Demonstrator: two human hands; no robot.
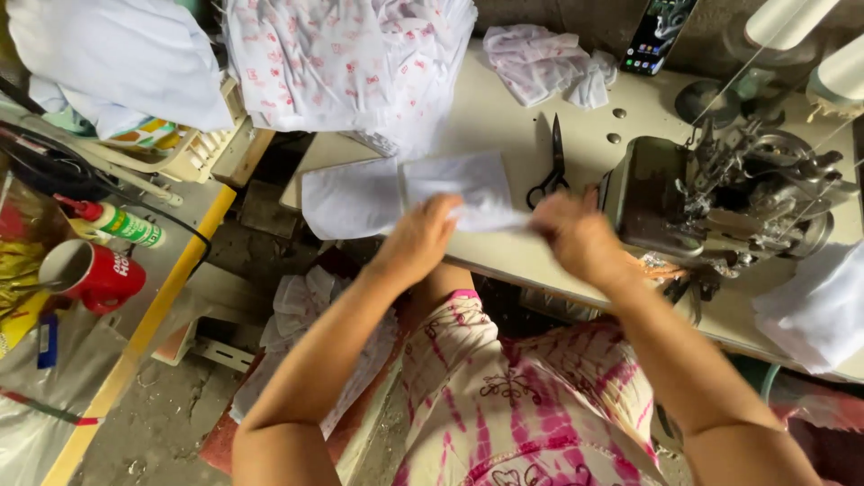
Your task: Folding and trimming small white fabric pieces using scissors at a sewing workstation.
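Note:
My left hand [423, 236] and my right hand [576, 236] both grip a small white fabric piece [486, 216] between them, just above the front edge of the cream sewing table [504, 117]. Under and beside it lie more white fabric pieces [355, 198], overhanging the table's left end. The fabric is blurred with motion. Black scissors [551, 166] lie on the table just behind my right hand. An overlock sewing machine [729, 202] stands immediately right of my right hand.
A stack of white cloth with red print [342, 58] hangs at the back left; a crumpled printed piece [540, 63] and a phone [657, 36] lie at the back. White fabric [819, 310] sits at the right. A red mug [90, 270], glue bottle [121, 225] stand left.

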